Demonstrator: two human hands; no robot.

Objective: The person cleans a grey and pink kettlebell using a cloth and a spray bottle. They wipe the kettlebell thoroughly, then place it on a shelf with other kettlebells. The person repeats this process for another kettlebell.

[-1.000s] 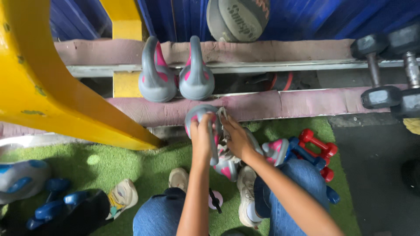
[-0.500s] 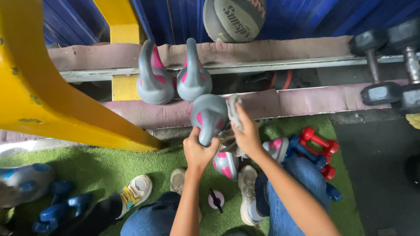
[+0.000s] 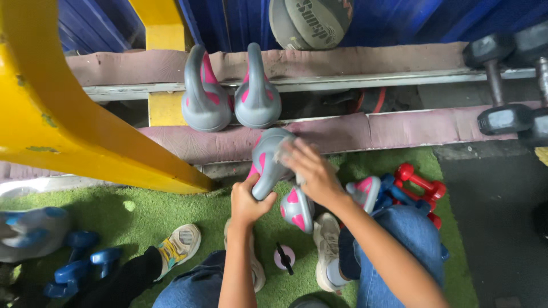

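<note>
While your left hand (image 3: 246, 201) is gripping the handle end of the grey-and-pink kettlebell (image 3: 268, 162), fingers closed tight around it from below, the bell is hanging in the air just below the two matching kettlebells (image 3: 231, 97) on the padded rack (image 3: 365, 130). Its long axis is tilting up and to the right, from left palm toward rack. Your right hand (image 3: 311, 171) is lying over the bell's upper right side, fingers spread flat, pressing what looks like a cloth against it; that part I cannot tell for sure. Left hand is lower, farther from the rack.
</note>
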